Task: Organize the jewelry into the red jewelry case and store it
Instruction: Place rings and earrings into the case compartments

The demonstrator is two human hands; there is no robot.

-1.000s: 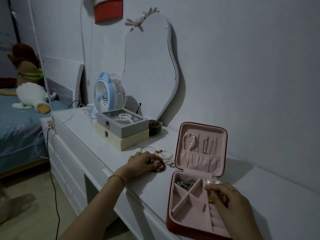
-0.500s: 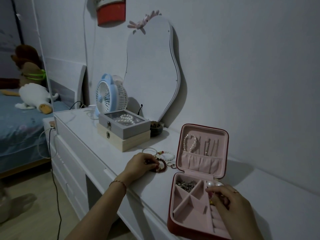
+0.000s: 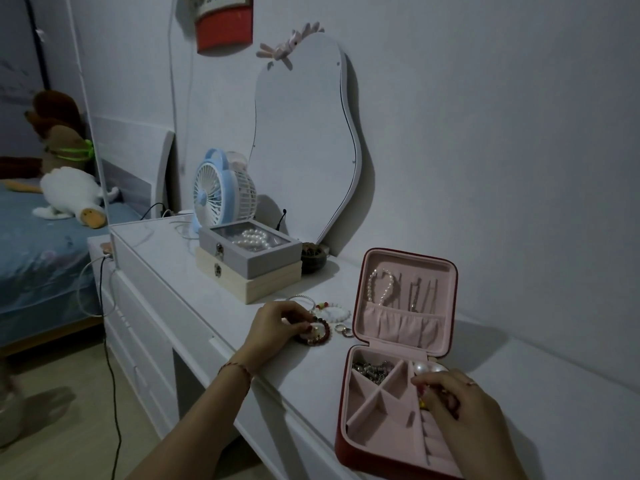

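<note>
Since the earlier frames, little had moved: the left hand (image 3: 277, 327) remained at the dark red beaded bracelet (image 3: 317, 334) on the counter (image 3: 194, 271), and the right hand (image 3: 460, 410) remained over the right side of the red jewelry case (image 3: 349, 448). The bracelet appeared slightly turned under the left fingers (image 3: 300, 326).

Left fingers were curled and pinching the near edge of the bracelet, which lay flat on the counter. Just behind it lay a white beaded bracelet (image 3: 334, 313) and a thin bangle (image 3: 301, 298); two small rings (image 3: 344, 330) lay between the red bracelet and the case.

Right fingers (image 3: 424, 384) were curled together on a small item with red and yellow parts, held over the case's right-hand compartments; the item itself was too hidden to identify.

The case stood open near the front edge of the counter, its lid upright. A pearl bracelet (image 3: 379, 285) and thin chains (image 3: 420, 292) hung inside the lid above a gathered pocket. In the tray, silver pieces (image 3: 370, 370) lay in the rear left compartment and two large pearls (image 3: 427, 368) in the rear right one, just beyond the right fingertips.

Farther back on the counter stood a grey box (image 3: 249, 252) holding pearls, stacked on a wooden box (image 3: 246, 284), with a blue fan (image 3: 214, 192) and a curved mirror (image 3: 301, 140) behind.
</note>
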